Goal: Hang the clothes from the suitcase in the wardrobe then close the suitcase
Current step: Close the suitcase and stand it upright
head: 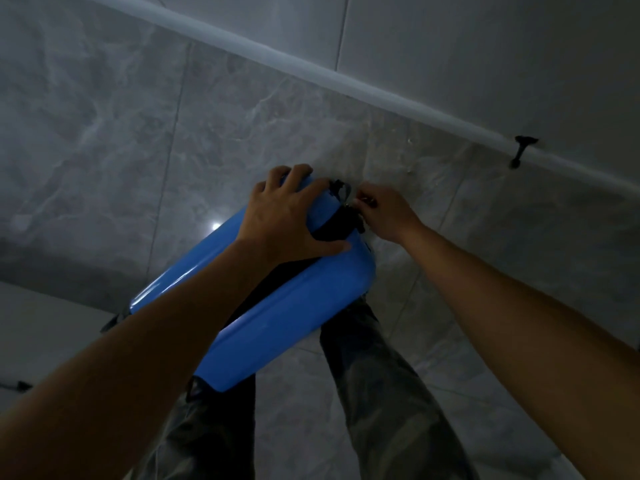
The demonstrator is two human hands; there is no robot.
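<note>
closing step, by the look of it: the blue suitcase stands mid-frame on the tiled floor, halves nearly together. the left hand grips its 12 o'clock end, fingers curled over the edge. the right hand, at 3 o'clock of the left, pinches what seems to be the zip pull. next comes a steady pull round the seam. the person's legs crowd in at 6 o'clock; a black doorstop sits well apart at 2 o'clock.

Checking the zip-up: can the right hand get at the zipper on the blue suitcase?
Likely yes: the right hand pinches at the zipper, nothing between them; the left hand grips the suitcase.
</note>
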